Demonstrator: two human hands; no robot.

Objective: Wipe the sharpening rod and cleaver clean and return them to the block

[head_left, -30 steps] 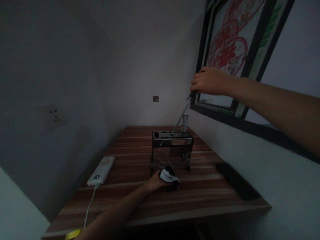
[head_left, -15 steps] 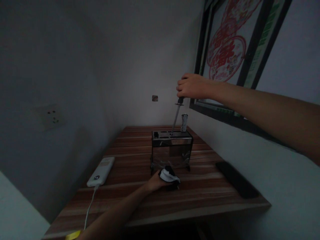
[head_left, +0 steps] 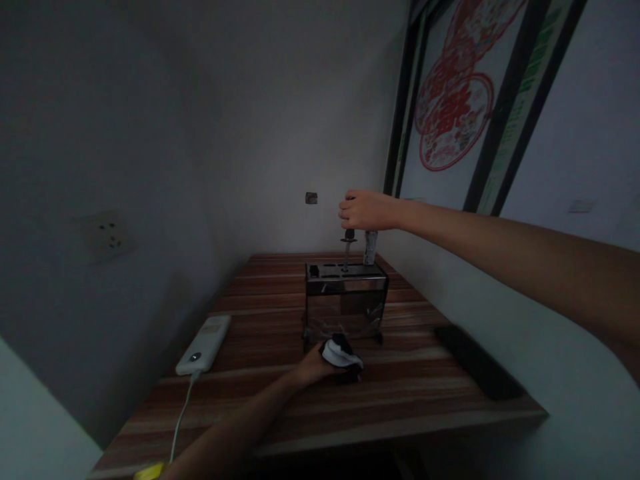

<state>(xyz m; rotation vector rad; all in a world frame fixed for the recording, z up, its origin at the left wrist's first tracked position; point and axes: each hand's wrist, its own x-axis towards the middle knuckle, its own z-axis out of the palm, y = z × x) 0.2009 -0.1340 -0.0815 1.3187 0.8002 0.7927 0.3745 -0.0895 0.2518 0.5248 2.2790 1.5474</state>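
Observation:
My right hand (head_left: 367,210) is closed around the dark handle of a honing steel (head_left: 347,253). The steel's rod stands nearly upright, its lower part down in a hole in the top of a knife block (head_left: 345,307) with clear sides. A narrow silver-and-black item (head_left: 370,248), perhaps scissors or a can, rises at the block's right end. In front of the block, my left hand (head_left: 313,367) is closed on a black and white cloth (head_left: 341,353). Its fingers are partly hidden by the cloth.
The block stands on a striped wooden table (head_left: 270,407). On the left lies a white power bank (head_left: 205,345) with a white cable (head_left: 181,413). A flat black object (head_left: 477,362) lies along the right edge. Walls close in the table, with a wall socket (head_left: 107,235) at left.
My right hand has moved down and slightly left, and the honing steel has sunk deeper into the knife block, with less rod showing. My left hand stays about where it was with the cloth.

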